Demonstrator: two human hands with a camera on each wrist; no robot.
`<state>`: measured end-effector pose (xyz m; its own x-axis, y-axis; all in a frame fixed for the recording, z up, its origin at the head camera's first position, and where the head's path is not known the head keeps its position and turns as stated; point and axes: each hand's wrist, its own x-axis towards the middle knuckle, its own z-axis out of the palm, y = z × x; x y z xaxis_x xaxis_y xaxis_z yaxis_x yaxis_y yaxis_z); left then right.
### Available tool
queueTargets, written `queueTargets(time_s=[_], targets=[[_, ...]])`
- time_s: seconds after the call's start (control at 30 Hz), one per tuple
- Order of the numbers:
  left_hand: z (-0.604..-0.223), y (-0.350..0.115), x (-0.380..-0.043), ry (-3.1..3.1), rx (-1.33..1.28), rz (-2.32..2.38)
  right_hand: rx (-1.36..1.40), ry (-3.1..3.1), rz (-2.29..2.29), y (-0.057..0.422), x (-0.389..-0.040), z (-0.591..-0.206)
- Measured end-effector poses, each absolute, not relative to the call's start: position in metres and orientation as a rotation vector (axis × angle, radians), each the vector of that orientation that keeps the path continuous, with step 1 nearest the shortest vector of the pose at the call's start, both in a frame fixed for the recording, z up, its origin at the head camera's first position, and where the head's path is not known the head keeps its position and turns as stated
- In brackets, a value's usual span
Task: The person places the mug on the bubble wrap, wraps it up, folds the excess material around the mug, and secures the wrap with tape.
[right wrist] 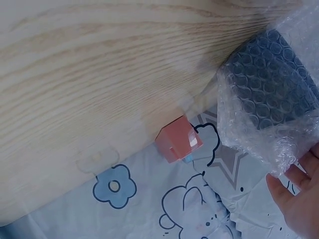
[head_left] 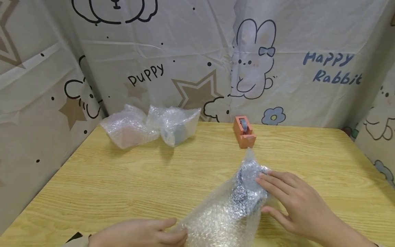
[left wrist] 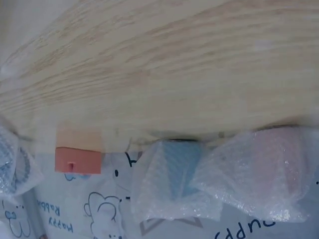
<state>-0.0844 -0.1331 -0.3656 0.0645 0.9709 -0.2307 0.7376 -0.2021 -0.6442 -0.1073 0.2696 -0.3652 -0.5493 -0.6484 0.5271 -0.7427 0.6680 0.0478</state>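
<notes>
A sheet of bubble wrap [head_left: 213, 219] stretches across the front of the table, with a dark blue object [right wrist: 269, 79] inside its far end. Its kind is blurred by the bubbles; in the right wrist view it looks rounded. My right hand [head_left: 296, 202] rests nearly straight fingers on the wrapped object's right side, the thumb spread lower down. At the sheet's left edge, my left hand [head_left: 139, 233] holds the plastic between thumb and fingers. The left hand does not show in the left wrist view.
Two bubble-wrapped bundles stand at the back left, one with a pink object [head_left: 129, 135] inside, the other with a blue-green object [head_left: 176, 133]. An orange tape dispenser [head_left: 244, 132] stands beyond the wrap. Printed cloth [head_left: 197, 51] hangs behind the wooden table [head_left: 123, 185].
</notes>
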Motion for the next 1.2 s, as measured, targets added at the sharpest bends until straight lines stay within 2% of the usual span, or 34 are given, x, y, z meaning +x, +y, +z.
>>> queueTargets(time_s=[0.17,0.47,0.73,1.2], targets=[[-0.360,-0.123,-0.084,-1.658,-1.943,0.879,1.101,-2.318,0.254,0.268,-0.108,-0.365],[-0.324,-0.103,-0.081,-1.732,-1.874,0.752,1.093,-2.307,0.253,0.267,-0.108,-0.366],[-0.312,-0.068,-0.108,-1.628,-1.654,-0.016,1.075,-2.310,0.268,0.265,-0.106,-0.368],[-0.296,0.010,-0.152,-1.797,-1.286,-0.232,1.068,-2.298,0.304,0.262,-0.104,-0.371]])
